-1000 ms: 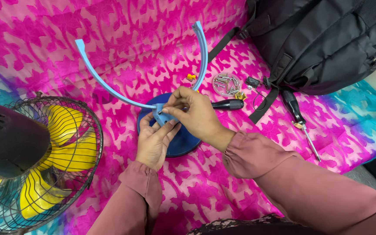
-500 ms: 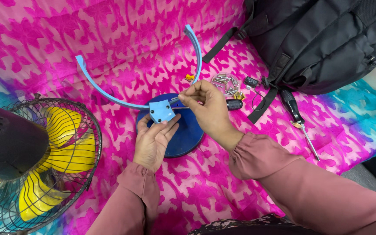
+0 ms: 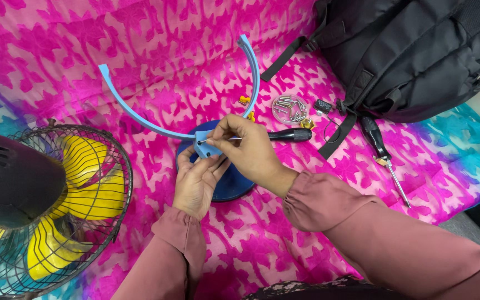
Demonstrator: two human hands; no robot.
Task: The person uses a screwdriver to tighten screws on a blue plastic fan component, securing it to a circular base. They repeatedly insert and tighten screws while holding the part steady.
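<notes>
My left hand (image 3: 195, 180) holds the square base block of a light blue U-shaped fan bracket (image 3: 140, 114), above a dark blue round stand base (image 3: 234, 186). My right hand (image 3: 245, 147) pinches a small screw against the block's face. The bracket's two curved arms rise toward the far side. A black-handled screwdriver (image 3: 290, 135) lies just behind my right hand.
A fan head with black wire guard and yellow blades (image 3: 45, 205) lies at the left. A clear dish of screws (image 3: 289, 108), small yellow parts (image 3: 244, 100), a second screwdriver (image 3: 384, 158) and a black backpack (image 3: 412, 50) sit at the right on pink patterned cloth (image 3: 156, 50).
My right hand moved away toward the screw dish half a second ago, then came back to the block's face. The bracket tipped and returned.
</notes>
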